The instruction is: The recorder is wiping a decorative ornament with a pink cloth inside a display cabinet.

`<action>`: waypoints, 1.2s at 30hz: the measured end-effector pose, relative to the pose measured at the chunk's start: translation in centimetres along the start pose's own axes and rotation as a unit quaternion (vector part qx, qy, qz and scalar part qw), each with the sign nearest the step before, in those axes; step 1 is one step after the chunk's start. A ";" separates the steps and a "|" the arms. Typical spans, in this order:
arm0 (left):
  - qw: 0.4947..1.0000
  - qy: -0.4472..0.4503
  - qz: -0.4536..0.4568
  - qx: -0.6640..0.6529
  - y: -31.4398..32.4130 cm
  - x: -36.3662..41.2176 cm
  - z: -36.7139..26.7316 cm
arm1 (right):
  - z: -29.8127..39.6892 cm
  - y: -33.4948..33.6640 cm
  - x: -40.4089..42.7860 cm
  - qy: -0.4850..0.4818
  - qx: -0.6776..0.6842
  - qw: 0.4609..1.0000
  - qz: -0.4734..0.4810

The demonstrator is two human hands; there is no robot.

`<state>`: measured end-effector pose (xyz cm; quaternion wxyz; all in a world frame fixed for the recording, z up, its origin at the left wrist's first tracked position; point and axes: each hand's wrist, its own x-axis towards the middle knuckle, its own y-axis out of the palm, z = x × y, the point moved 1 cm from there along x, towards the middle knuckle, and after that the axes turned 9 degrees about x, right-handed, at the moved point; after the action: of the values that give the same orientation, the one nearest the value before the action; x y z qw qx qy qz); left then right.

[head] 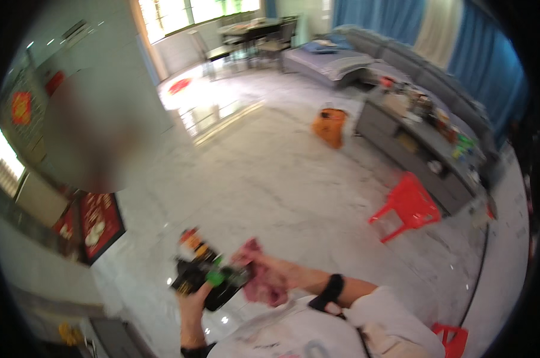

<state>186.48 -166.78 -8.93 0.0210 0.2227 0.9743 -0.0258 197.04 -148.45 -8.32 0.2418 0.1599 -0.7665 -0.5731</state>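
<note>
My left hand [193, 300] grips a cluster of blurred items in front of my body. Among them are a dark bottle [223, 293] with a green cap [215, 277] and a black item [187, 274] whose kind I cannot tell. A container with a red top and orange label [196, 245] sticks up at the far side of the cluster. A pink cloth [270, 286] hangs from my right hand [257, 260], close beside the bottle. The cloth hides part of the right fingers, and motion blur hides where cloth and bottle may touch.
Pale marble-look tiles [252, 188] cover the floor. On the right stand a red plastic stool [408, 206] and a grey low cabinet [386, 127] crowded with items. An orange bag or container [330, 127] sits ahead. A dark red mat [102, 223] lies left; a grey cabinet [113, 338] stands lower left.
</note>
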 end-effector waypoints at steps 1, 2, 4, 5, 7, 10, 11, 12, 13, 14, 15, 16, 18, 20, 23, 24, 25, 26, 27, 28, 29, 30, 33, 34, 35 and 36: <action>1.000 -0.007 0.010 -0.002 1.1 2.0 -0.2 | 1.6 0.6 -0.1 -0.089 -0.094 0.990 -0.048; 1.000 0.009 0.026 -0.008 2.6 3.9 -1.4 | 3.9 1.1 -0.2 -0.174 -0.189 0.962 -0.093; 0.998 0.031 0.055 -0.008 5.6 7.5 -3.6 | 8.2 2.7 -0.7 -0.246 -0.290 0.917 -0.118; 0.997 0.032 0.072 0.004 6.1 8.8 -4.1 | 9.6 3.3 -0.5 -0.244 -0.291 0.920 -0.102; 0.996 0.026 0.080 -0.004 7.2 11.9 -5.0 | 11.2 6.7 0.0 -0.225 -0.250 0.921 -0.198; 0.991 0.035 0.131 0.007 9.5 17.2 -5.8 | 16.3 4.7 -0.6 -0.272 -0.256 0.898 -0.232; 0.986 0.044 0.157 0.025 10.3 18.8 -5.8 | 17.6 3.9 -1.0 -0.287 -0.253 0.894 -0.235; 0.984 0.046 0.173 0.024 11.2 20.7 -5.9 | 19.1 3.8 -1.2 -0.317 -0.270 0.883 -0.217; 0.981 0.053 0.185 0.024 12.2 22.5 -6.0 | 20.6 3.8 -1.3 -0.348 -0.287 0.870 -0.200; 0.978 0.060 0.200 0.023 13.0 24.2 -6.0 | 22.1 3.7 -1.7 -0.370 -0.285 0.861 -0.202; 0.972 0.059 0.227 0.023 13.6 25.7 -6.0 | 23.3 3.8 -2.2 -0.368 -0.252 0.869 -0.214; 0.967 0.058 0.247 0.029 14.0 27.1 -5.8 | 23.9 4.0 -2.4 -0.367 -0.219 0.876 -0.223; 0.954 0.099 0.279 0.041 15.5 31.1 -6.1 | 25.4 4.9 -2.0 -0.426 -0.216 0.850 -0.222; 0.932 0.103 0.340 0.069 18.1 33.8 -6.7 | 25.3 4.6 -3.9 -0.563 -0.152 0.764 -0.275; 0.895 0.117 0.421 0.095 22.4 36.7 -8.3 | 24.6 4.6 -7.2 -0.609 -0.135 0.749 -0.223; 0.879 0.137 0.449 0.079 24.7 37.4 -9.0 | 24.1 5.0 -8.7 -0.663 -0.101 0.690 -0.273; 0.869 0.150 0.466 0.077 25.4 37.9 -8.7 | 23.4 4.6 -8.9 -0.674 -0.088 0.683 -0.268; 0.854 0.163 0.483 0.101 26.9 38.3 -8.4 | 22.5 5.0 -9.5 -0.694 -0.085 0.670 -0.249; 0.843 0.162 0.502 0.103 27.9 38.3 -8.5 | 21.6 5.1 -10.0 -0.711 -0.085 0.660 -0.227; 0.838 0.140 0.521 0.084 29.5 38.0 -8.6 | 20.3 4.5 -11.4 -0.730 -0.071 0.642 -0.223; 0.833 0.117 0.537 0.066 30.9 37.4 -8.6 | 18.9 4.2 -12.3 -0.745 -0.063 0.627 -0.219; 0.829 0.104 0.546 0.055 32.3 36.6 -8.4 | 17.6 4.1 -13.3 -0.785 -0.041 0.571 -0.236; 0.780 0.084 0.617 0.061 36.4 33.7 -8.5 | 13.7 4.1 -15.9 -0.837 -0.015 0.489 -0.243; 0.773 0.086 0.625 0.057 37.8 32.2 -8.7 | 12.0 4.0 -17.1 -0.862 -0.021 0.450 -0.234; 0.760 0.090 0.639 0.076 39.5 30.6 -9.0 | 10.3 4.0 -18.4 -0.884 -0.028 0.409 -0.226; 0.747 0.097 0.651 0.094 40.9 28.8 -9.2 | 8.6 3.7 -19.5 -0.889 -0.031 0.398 -0.222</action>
<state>178.06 -117.00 -2.96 -0.0827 0.8054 0.5820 -0.0761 208.66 -130.31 -10.38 -0.7077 -0.2831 -0.4672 -0.4480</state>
